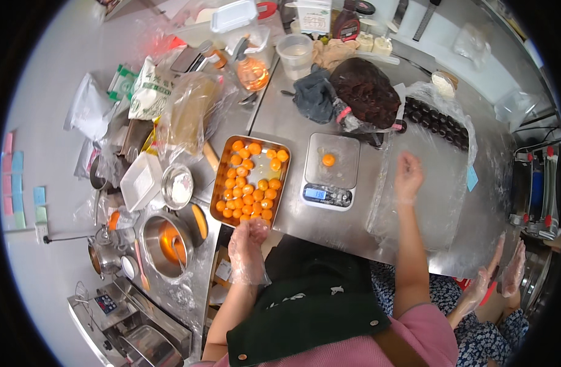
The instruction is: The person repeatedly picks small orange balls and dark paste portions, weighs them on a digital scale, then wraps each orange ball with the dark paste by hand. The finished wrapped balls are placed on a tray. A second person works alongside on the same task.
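My left hand (248, 248), in a clear plastic glove, is closed at the near edge of a metal tray (282, 202); its fingers overlap the rim. Many round orange egg yolks (248, 199) lie in the tray, with some clear liquid at its right side. To the right stands a digital kitchen scale (333, 177) with its display lit. One egg yolk (328, 160) rests on its plate. My right hand (409, 174) is over a clear plastic sheet (418, 211), fingers curled together; whatever they may hold is hidden.
Dark balls (436, 122) lie in rows under plastic at the far right, beside a large dark brown mass (366, 92). A steel bowl (152, 238) with orange liquid stands left. Another person's gloved hands (491, 278) are at the right, near the table edge.
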Available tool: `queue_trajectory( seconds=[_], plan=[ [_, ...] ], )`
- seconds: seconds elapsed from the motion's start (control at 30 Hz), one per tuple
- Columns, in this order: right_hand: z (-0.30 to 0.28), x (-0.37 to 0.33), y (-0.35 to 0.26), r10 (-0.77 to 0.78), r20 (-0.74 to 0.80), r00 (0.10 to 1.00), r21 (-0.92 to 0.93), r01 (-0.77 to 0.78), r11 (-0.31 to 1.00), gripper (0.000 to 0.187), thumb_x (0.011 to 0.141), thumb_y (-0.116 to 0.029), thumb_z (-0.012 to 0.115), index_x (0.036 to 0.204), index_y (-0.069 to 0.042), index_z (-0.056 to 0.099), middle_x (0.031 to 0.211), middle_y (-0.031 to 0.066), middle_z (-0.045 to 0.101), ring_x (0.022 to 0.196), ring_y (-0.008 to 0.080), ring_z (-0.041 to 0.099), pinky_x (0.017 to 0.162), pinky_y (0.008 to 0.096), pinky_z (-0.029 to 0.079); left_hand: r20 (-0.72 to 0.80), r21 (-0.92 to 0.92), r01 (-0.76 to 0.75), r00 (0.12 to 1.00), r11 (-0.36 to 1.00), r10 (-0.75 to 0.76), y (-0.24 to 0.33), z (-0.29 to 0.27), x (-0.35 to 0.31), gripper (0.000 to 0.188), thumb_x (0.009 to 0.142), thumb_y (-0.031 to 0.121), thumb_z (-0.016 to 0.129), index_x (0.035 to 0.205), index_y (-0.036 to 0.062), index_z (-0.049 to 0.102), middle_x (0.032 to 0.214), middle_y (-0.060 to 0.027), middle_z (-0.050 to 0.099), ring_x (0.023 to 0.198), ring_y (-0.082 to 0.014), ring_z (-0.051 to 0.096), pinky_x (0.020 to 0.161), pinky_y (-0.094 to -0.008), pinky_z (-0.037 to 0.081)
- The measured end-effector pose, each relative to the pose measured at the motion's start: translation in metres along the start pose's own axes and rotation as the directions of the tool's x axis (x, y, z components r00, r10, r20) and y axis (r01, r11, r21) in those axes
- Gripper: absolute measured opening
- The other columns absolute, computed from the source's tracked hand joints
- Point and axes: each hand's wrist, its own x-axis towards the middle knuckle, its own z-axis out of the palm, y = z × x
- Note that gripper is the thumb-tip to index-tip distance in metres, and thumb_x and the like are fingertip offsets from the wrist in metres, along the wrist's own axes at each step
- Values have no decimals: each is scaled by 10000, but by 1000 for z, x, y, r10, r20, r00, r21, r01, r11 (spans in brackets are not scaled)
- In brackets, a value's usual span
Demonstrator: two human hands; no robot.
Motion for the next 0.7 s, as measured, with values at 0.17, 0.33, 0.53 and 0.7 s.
queue_trajectory(
  seconds=[0.17, 0.33, 0.53, 0.7],
  plan=[
    [19, -57, -70, 39, 144, 989, 99, -53, 994, 133, 797, -15, 669, 924, -18, 629, 807, 75, 600, 675, 152, 571, 627, 264, 475, -70, -55, -53, 996, 997, 49, 22, -35, -2, 358, 930, 321, 533, 1013, -22, 588, 947, -109, 631, 838, -188, 597, 817, -322, 471],
    [26, -96, -93, 111, 179, 978, 94, -129, 987, 98, 786, -5, 675, 870, -31, 631, 762, 69, 582, 648, 149, 555, 608, 262, 465, -50, -92, -59, 997, 994, 55, 28, -83, -2, 306, 921, 283, 560, 1039, 2, 560, 983, -121, 611, 886, -247, 587, 826, -377, 478],
    [19, -127, -83, 193, 157, 969, 108, -211, 971, 55, 811, -43, 655, 862, -44, 637, 745, 76, 571, 654, 183, 570, 624, 289, 486, 2, -113, -31, 999, 993, 32, 30, -98, 4, 290, 925, 255, 528, 1006, -19, 578, 953, -112, 623, 842, -211, 599, 791, -328, 478],
    [20, -122, -113, 82, 197, 977, -53, -73, 996, 102, 771, -61, 666, 852, -90, 613, 797, 105, 614, 677, 271, 621, 597, 354, 487, 152, -151, 9, 988, 988, 15, 22, -104, 16, 265, 923, 273, 540, 956, 11, 563, 870, -78, 586, 786, -184, 556, 746, -314, 469]
  ],
)
